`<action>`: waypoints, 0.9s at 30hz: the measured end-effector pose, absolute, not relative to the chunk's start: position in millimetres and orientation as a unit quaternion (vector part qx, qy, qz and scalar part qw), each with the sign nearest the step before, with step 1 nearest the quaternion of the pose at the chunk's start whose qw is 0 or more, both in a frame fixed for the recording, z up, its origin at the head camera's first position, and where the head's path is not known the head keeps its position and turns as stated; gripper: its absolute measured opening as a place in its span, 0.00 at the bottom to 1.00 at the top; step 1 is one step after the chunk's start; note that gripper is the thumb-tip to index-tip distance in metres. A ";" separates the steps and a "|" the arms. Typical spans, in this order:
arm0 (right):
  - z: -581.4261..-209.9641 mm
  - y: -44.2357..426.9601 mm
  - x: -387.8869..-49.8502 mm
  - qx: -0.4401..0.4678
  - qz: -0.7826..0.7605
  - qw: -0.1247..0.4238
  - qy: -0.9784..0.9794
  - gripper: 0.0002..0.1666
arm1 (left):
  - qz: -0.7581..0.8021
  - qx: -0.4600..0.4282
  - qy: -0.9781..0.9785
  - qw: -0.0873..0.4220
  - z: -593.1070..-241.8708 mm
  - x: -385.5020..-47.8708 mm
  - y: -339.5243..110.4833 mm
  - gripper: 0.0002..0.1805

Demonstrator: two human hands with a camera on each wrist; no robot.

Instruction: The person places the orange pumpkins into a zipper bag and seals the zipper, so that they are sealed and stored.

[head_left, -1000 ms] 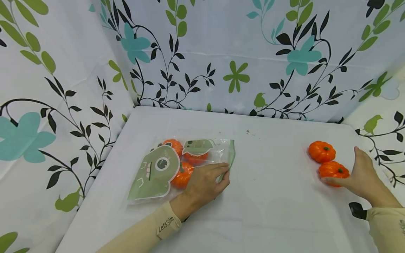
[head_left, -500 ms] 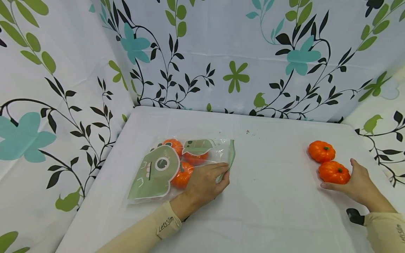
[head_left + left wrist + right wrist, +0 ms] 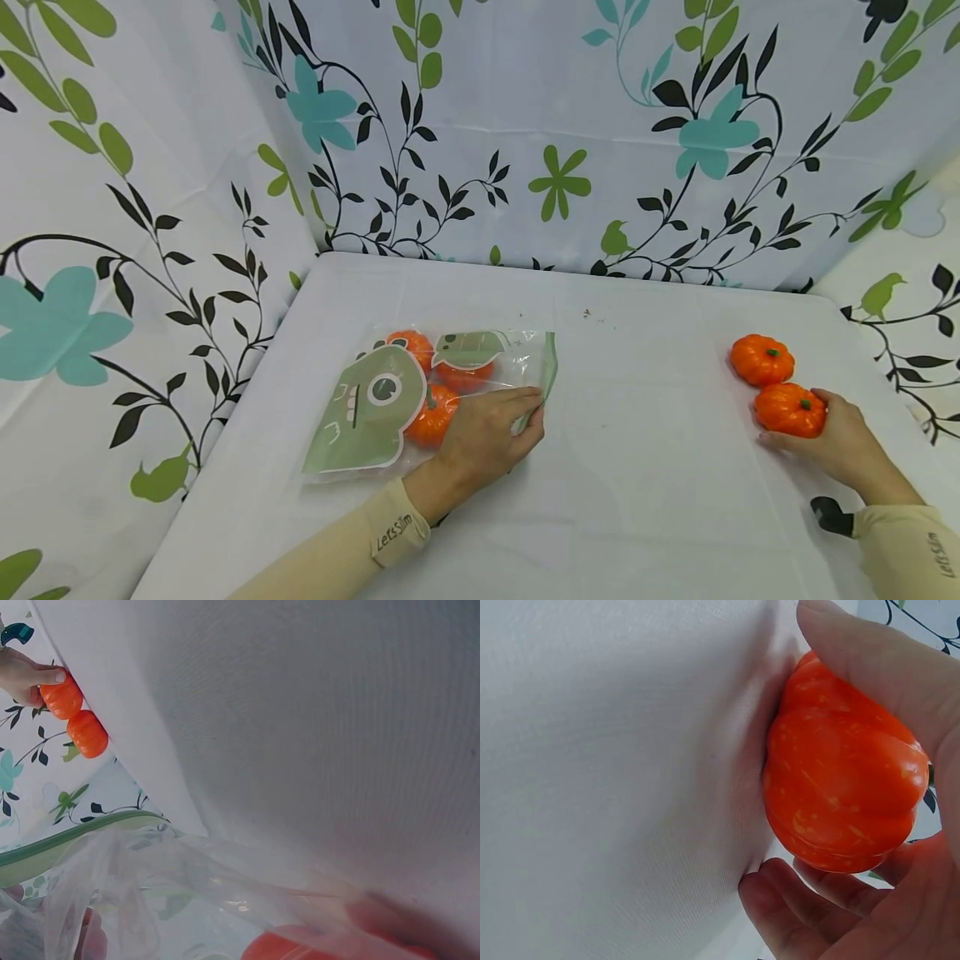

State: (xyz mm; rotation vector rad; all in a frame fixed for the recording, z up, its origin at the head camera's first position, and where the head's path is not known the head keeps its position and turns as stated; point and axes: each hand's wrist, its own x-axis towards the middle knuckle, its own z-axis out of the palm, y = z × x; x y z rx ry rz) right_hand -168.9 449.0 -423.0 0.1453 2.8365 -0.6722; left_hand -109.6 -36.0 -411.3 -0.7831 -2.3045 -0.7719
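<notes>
My left hand (image 3: pixel 487 433) pinches the open end of a clear zip bag (image 3: pixel 551 367) printed with a green cartoon dinosaur. Inside the bag are orange toy pumpkins (image 3: pixel 431 427), three of them showing. In the left wrist view the bag's green zip edge (image 3: pixel 75 836) stands up off the table. On the right, my right hand (image 3: pixel 843 442) grips the nearer of two loose toy pumpkins (image 3: pixel 787 410), thumb on one side and fingers round the other. That pumpkin (image 3: pixel 844 772) still rests on the table in the right wrist view. The other pumpkin (image 3: pixel 761 360) sits just behind it.
A white cloth covers the table (image 3: pixel 637 467). Curtains (image 3: pixel 480 125) with leaf and flower prints hang at the back and both sides. A few small specks (image 3: pixel 587 313) lie near the table's back edge.
My right hand has moved slightly left and its fingers have come in around the nearer pumpkin. The left hand and the bag have stayed in place.
</notes>
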 end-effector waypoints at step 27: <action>-385.3 407.5 -160.4 0.014 -0.269 0.122 0.955 0.68 | -0.288 -0.291 -0.871 0.271 -412.3 -108.6 -35.3 0.12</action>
